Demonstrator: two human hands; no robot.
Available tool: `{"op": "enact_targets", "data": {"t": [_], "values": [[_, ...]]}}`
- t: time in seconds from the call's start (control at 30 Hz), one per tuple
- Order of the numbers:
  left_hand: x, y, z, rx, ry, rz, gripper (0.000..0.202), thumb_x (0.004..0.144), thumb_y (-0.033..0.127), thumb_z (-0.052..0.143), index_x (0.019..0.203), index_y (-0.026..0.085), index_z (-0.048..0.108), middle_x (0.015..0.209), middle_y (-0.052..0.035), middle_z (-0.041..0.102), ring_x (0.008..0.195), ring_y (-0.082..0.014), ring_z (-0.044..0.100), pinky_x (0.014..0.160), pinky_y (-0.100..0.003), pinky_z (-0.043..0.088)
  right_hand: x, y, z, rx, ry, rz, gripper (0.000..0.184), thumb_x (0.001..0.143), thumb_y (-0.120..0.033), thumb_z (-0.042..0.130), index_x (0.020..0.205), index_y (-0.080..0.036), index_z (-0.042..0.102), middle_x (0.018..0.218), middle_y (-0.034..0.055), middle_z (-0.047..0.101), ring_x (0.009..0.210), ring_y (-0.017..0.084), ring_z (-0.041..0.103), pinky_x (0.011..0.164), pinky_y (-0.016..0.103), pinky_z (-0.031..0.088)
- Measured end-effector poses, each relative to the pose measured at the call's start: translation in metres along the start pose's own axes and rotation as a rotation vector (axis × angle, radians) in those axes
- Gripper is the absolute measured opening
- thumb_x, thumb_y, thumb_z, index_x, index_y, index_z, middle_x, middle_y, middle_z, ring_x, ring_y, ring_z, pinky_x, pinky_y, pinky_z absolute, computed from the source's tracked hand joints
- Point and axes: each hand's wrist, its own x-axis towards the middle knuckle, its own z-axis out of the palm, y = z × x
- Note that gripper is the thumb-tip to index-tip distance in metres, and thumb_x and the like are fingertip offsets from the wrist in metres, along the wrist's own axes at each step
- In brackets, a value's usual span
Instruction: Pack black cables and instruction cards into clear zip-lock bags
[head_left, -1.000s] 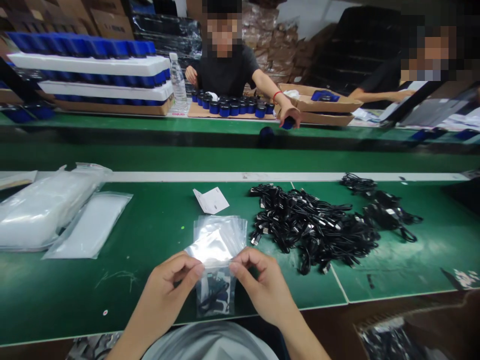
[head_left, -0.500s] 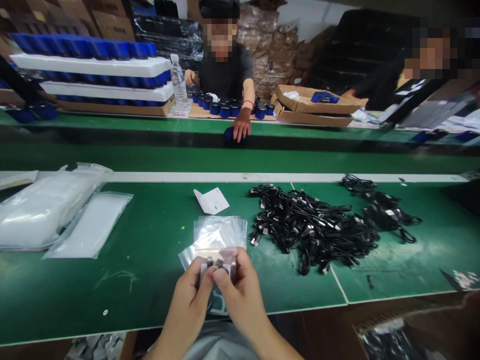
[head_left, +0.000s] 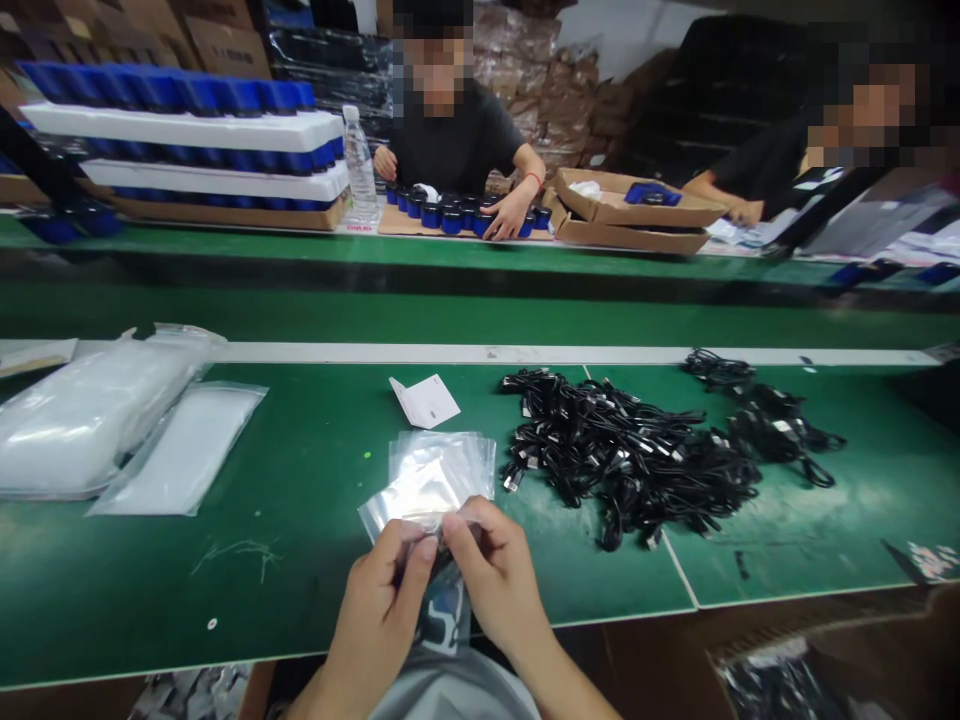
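Both my hands pinch the top of a small clear plastic bag (head_left: 442,600) with a black cable inside, held over the near edge of the green table (head_left: 315,560). My left hand (head_left: 386,595) grips its left side and my right hand (head_left: 491,570) its right side, thumbs nearly touching. Just beyond my fingers lies a small stack of empty clear bags (head_left: 441,468). A pile of coiled black cables (head_left: 622,455) is spread to the right of my right hand.
A white card (head_left: 424,400) lies beyond the bags. Packs of clear bags (head_left: 97,420) lie at the left. Across the green belt (head_left: 480,315), a person handles blue caps (head_left: 465,215) beside cardboard trays (head_left: 630,210); another person sits at the far right. A water bottle (head_left: 358,165) stands beside foam racks (head_left: 180,150).
My hands moved closer together on the bag's top, from its two corners to the middle. The person opposite drew a hand back from the belt edge to the blue caps.
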Motion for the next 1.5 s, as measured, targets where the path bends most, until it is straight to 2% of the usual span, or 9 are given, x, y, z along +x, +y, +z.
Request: {"op": "enact_targets", "data": {"t": [0.13,0.23,0.43,0.63,0.73,0.83,0.97,1.27,1.5], "values": [[0.004,-0.001,-0.010,-0.030,-0.035,-0.099,0.018,0.087,0.037,0.049,0.087,0.021,0.056,0.067,0.0043,0.062,0.058,-0.0105,0.057,0.054,-0.017,0.046,0.003,-0.005,-0.009,-0.100,-0.051,-0.014,0.024,0.082,-0.030,0.056,0.063,-0.017,0.051,0.060,-0.0041,0.042,0.056,0.011,0.038,0.052,0.022,0.031],[0.010,0.003,-0.017,-0.016,-0.057,-0.122,0.021,0.085,0.039,0.050,0.083,0.020,0.058,0.068,0.0030,0.060,0.057,-0.0104,0.054,0.052,-0.018,0.043,0.004,-0.009,-0.012,-0.124,-0.064,-0.037,0.017,0.082,-0.027,0.057,0.069,-0.016,0.056,0.066,-0.0015,0.049,0.061,0.013,0.045,0.056,0.024,0.036],[0.012,0.014,-0.027,-0.058,-0.123,-0.156,0.024,0.086,0.040,0.049,0.081,0.020,0.061,0.074,0.0008,0.060,0.061,-0.0108,0.052,0.049,-0.018,0.041,0.000,-0.018,-0.014,-0.104,-0.083,-0.085,0.020,0.084,-0.025,0.055,0.065,-0.017,0.054,0.065,-0.0013,0.049,0.063,0.013,0.047,0.060,0.025,0.037],[0.012,0.020,-0.032,-0.049,-0.112,-0.069,0.022,0.084,0.031,0.053,0.069,0.019,0.063,0.067,0.0019,0.059,0.060,-0.0094,0.054,0.053,-0.015,0.045,-0.004,-0.020,-0.013,-0.115,-0.061,-0.150,0.023,0.082,-0.022,0.058,0.060,-0.017,0.055,0.061,-0.0015,0.050,0.062,0.013,0.047,0.060,0.024,0.037],[0.013,0.019,-0.032,-0.028,-0.096,-0.044,0.020,0.084,0.030,0.053,0.071,0.020,0.064,0.069,0.0018,0.061,0.062,-0.0096,0.057,0.055,-0.014,0.046,-0.003,-0.019,-0.012,-0.132,-0.070,-0.145,0.022,0.082,-0.022,0.058,0.061,-0.016,0.058,0.061,-0.0010,0.053,0.062,0.013,0.049,0.060,0.024,0.038],[0.013,0.017,-0.033,-0.011,-0.089,-0.050,0.018,0.084,0.031,0.053,0.076,0.021,0.065,0.075,0.0007,0.064,0.064,-0.0104,0.059,0.053,-0.014,0.047,-0.002,-0.017,-0.013,-0.145,-0.081,-0.107,0.014,0.082,-0.022,0.059,0.070,-0.017,0.064,0.067,0.0004,0.059,0.066,0.014,0.054,0.063,0.024,0.041],[0.014,0.011,-0.034,0.038,-0.054,-0.049,0.017,0.084,0.032,0.054,0.076,0.021,0.064,0.074,0.0019,0.063,0.061,-0.0093,0.058,0.052,-0.015,0.046,-0.001,-0.015,-0.016,-0.168,-0.019,-0.074,0.011,0.083,-0.022,0.057,0.074,-0.017,0.062,0.068,-0.0002,0.060,0.066,0.014,0.055,0.063,0.024,0.042],[0.012,0.007,-0.036,0.105,0.000,-0.002,0.019,0.085,0.031,0.052,0.073,0.020,0.061,0.072,0.0017,0.060,0.059,-0.0094,0.055,0.050,-0.015,0.044,0.000,-0.017,-0.014,-0.282,0.021,-0.187,0.014,0.084,-0.021,0.053,0.071,-0.017,0.059,0.068,-0.0001,0.058,0.065,0.013,0.053,0.063,0.024,0.042],[0.013,0.010,-0.034,0.094,-0.089,-0.015,0.019,0.084,0.032,0.053,0.076,0.020,0.066,0.075,-0.0010,0.065,0.059,-0.0112,0.058,0.048,-0.017,0.046,0.002,-0.020,-0.013,-0.251,-0.054,-0.112,0.013,0.081,-0.019,0.056,0.070,-0.017,0.062,0.067,0.0002,0.061,0.064,0.013,0.055,0.062,0.023,0.043]]}}
